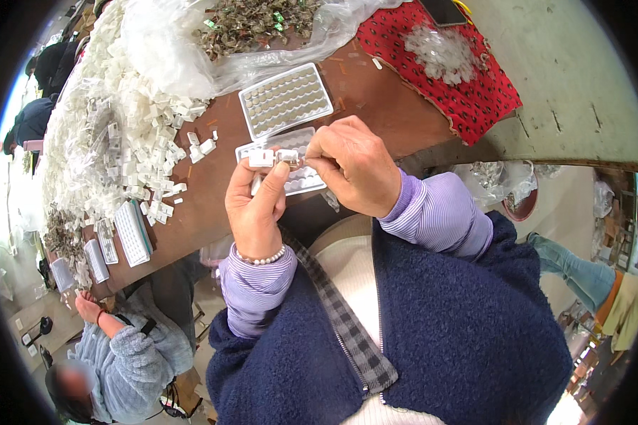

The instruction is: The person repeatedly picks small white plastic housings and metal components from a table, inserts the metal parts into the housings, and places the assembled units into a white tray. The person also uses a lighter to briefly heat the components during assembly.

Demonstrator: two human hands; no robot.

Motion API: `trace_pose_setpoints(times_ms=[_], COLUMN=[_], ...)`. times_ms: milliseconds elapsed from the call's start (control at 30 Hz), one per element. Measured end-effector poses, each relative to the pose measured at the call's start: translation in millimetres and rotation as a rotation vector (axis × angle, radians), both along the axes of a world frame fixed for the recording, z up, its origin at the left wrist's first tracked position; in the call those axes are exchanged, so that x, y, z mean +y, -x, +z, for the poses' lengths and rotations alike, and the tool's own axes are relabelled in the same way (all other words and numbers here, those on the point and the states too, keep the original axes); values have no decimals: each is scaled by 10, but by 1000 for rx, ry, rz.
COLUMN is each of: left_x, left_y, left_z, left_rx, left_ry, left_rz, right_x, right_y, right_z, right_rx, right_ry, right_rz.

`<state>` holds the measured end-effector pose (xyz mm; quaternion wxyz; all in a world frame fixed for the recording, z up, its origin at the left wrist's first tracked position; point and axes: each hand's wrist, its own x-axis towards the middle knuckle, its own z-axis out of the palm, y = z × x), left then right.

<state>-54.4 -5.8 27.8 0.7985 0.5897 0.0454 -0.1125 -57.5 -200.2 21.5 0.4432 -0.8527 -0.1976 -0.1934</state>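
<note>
My left hand (256, 212), with a beaded bracelet at the wrist, pinches a small white plastic case (261, 159) between thumb and fingers. Its hinged-looking right part (286, 155) is clear or shiny and lies above the thumb tip. Close by on the right, my right hand (356, 167) has thumb and forefinger pinched together at that end; whatever sits between them is too small to make out. Under both hands lies a white compartment tray (310, 187), partly hidden. Just beyond it, a second white tray (294, 127) holds rows of pale round pieces.
A big heap of white plastic cases (149, 127) covers the table's left. Clear plastic sheeting (170, 49) and a pile of small brownish parts (255, 28) lie at the back. Clear pieces (443, 53) rest on red patterned cloth (475, 99). Another person (131, 354) works at lower left.
</note>
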Motion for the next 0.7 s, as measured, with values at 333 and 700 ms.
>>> trace_pose_setpoints(times_ms=[333,700], left_x=[-99,6], left_y=[37,-359], left_z=[-77,-158], left_rx=[38,51], left_ry=[-123,99], left_rz=[-98,-68], right_x=[-78,-468], right_y=[16,-712], right_z=[-73,-235], right_rx=[-183,-76], right_ry=[99,240], right_rz=[11,-121])
